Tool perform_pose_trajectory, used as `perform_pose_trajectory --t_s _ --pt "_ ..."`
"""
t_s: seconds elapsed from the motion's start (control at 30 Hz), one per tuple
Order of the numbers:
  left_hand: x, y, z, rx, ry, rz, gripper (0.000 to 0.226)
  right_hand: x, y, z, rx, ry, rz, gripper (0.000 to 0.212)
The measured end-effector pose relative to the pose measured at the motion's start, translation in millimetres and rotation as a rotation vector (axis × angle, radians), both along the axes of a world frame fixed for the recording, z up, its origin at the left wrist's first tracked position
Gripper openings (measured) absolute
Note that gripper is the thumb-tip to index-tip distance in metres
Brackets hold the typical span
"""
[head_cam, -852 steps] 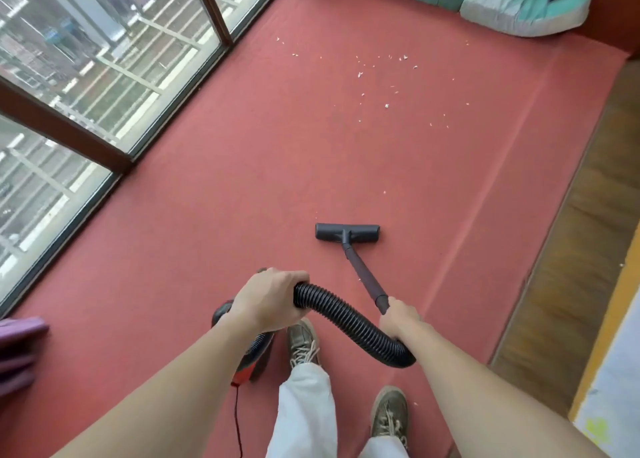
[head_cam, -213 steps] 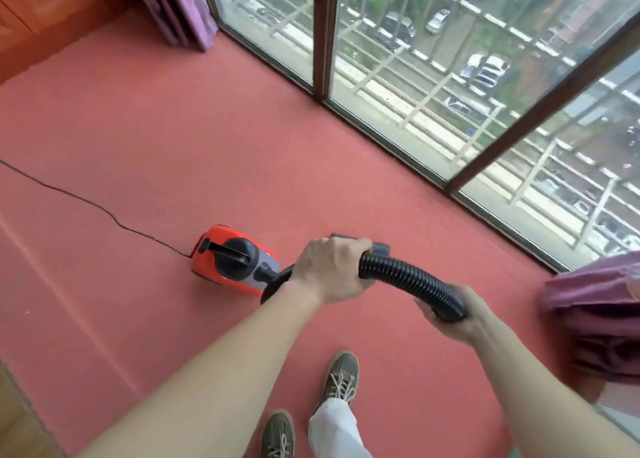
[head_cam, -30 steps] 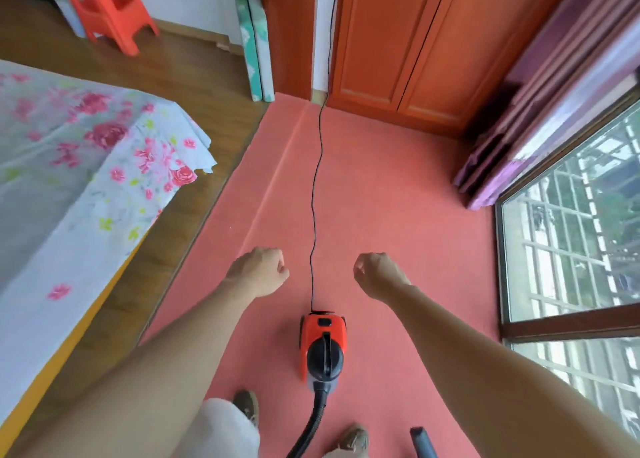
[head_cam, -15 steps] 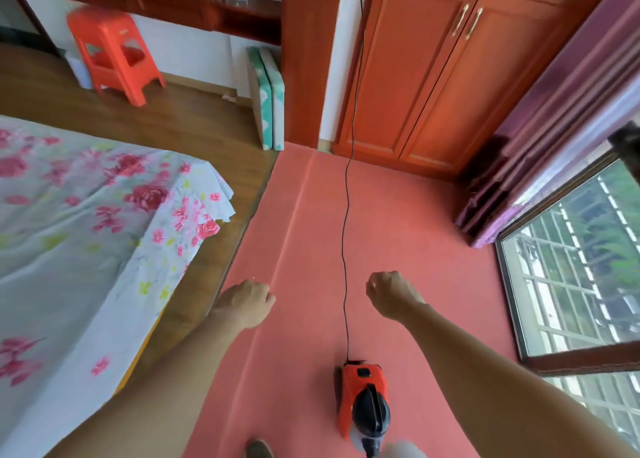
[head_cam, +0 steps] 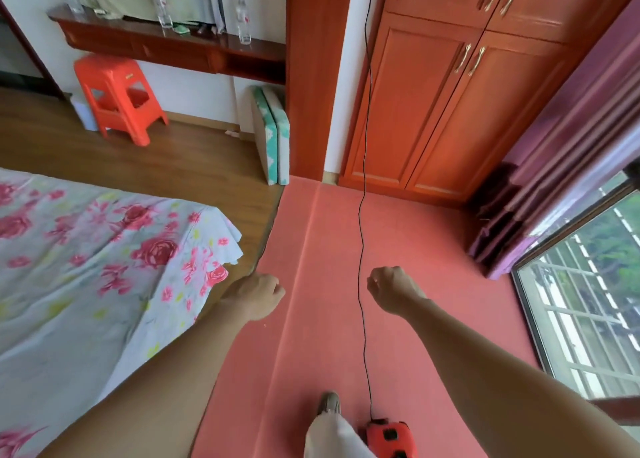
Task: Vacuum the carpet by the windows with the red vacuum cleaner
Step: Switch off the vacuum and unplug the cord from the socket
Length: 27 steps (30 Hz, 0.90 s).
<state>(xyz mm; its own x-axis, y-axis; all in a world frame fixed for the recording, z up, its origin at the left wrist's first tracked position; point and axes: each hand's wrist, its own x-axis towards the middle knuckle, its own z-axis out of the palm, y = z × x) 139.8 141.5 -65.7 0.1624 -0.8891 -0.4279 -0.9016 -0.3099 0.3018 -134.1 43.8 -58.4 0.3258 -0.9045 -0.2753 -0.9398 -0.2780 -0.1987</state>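
The red vacuum cleaner (head_cam: 392,438) rests on the red carpet (head_cam: 433,284) at the bottom edge, partly cut off beside my leg. Its thin black cord (head_cam: 361,243) runs up the carpet and climbs the wall by the wardrobe. My left hand (head_cam: 256,298) hovers over the carpet's left edge, fingers curled, holding nothing. My right hand (head_cam: 394,291) is held up just right of the cord, also curled into a loose fist and apart from it. The hose and floor nozzle are out of view.
A bed with a floral sheet (head_cam: 86,267) fills the left. An orange stool (head_cam: 117,97) and folded mats (head_cam: 273,135) stand on the wood floor. A wooden wardrobe (head_cam: 440,104) is ahead, purple curtains (head_cam: 554,167) and the window (head_cam: 588,302) are to the right.
The view has tilted up and moved forward along the carpet; the vacuum has slid toward the bottom edge. Both hands stay curled and empty, raised ahead of me.
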Motion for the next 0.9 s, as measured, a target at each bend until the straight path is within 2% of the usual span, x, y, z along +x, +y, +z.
perform_pose_trajectory --t_s 0.2,0.4,0.73,0.9 --pt "27 -117 31 -0.031 -0.110 -0.026 0.031 35 -110 5 -0.042 -0.065 0.017 0.033" --pt "42 -249 76 -0.108 -0.146 -0.069 0.033 59 -230 46 -0.085 -0.078 0.016 0.036" --pt "96 -446 66 -0.140 -0.188 -0.262 0.030 119 -398 50 -0.086 0.028 -0.003 0.043" --pt "133 -560 108 -0.213 -0.167 -0.328 0.043 157 -485 86 -0.124 0.003 -0.105 0.049"
